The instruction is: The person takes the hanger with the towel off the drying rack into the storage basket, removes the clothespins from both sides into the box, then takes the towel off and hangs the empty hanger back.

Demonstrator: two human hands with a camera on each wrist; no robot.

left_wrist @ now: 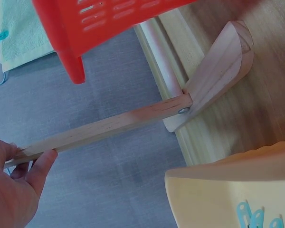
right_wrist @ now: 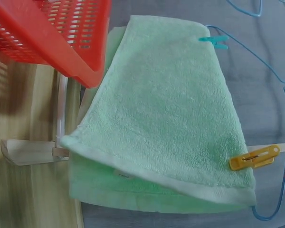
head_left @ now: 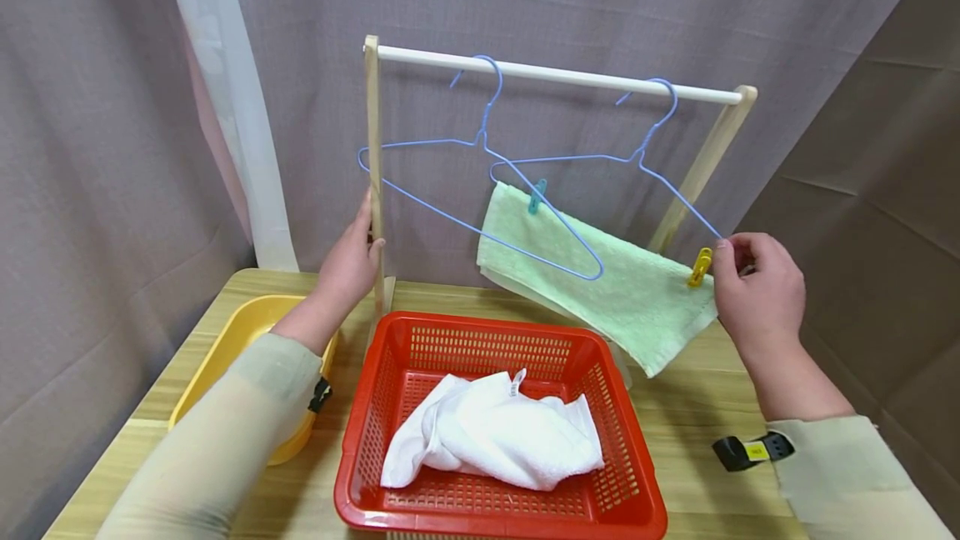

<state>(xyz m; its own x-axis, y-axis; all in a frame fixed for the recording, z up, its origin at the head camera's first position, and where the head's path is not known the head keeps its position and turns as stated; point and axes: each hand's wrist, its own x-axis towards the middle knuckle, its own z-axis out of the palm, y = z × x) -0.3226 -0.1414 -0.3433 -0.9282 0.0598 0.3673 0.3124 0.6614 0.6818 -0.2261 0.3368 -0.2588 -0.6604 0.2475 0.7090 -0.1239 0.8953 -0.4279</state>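
My left hand (head_left: pixel 351 261) grips the left wooden post (left_wrist: pixel 109 127) of a small drying rack, thumb on one side and fingers on the other. On the right, my right hand (head_left: pixel 761 286) pinches the right end of a blue wire hanger (head_left: pixel 686 200). Over that hanger's lower bar lies a light green towel (right_wrist: pixel 161 95), folded and sloping down to the right. A teal clothespin (head_left: pixel 537 197) clips its left part, and a yellow clothespin (right_wrist: pixel 254 157) clips it close to my right hand. Another blue hanger (head_left: pixel 491 236) hangs bare at the left of the white rail (head_left: pixel 562 74).
In front of the rack stands a red plastic basket (head_left: pixel 495 526) holding a crumpled white towel (head_left: pixel 498 432). A yellow bin (head_left: pixel 213 365) sits at the left under my forearm, with several blue clothespins (left_wrist: pixel 243 213) inside. Grey curtains (head_left: pixel 600 7) hang behind the wooden table (head_left: pixel 697 448).
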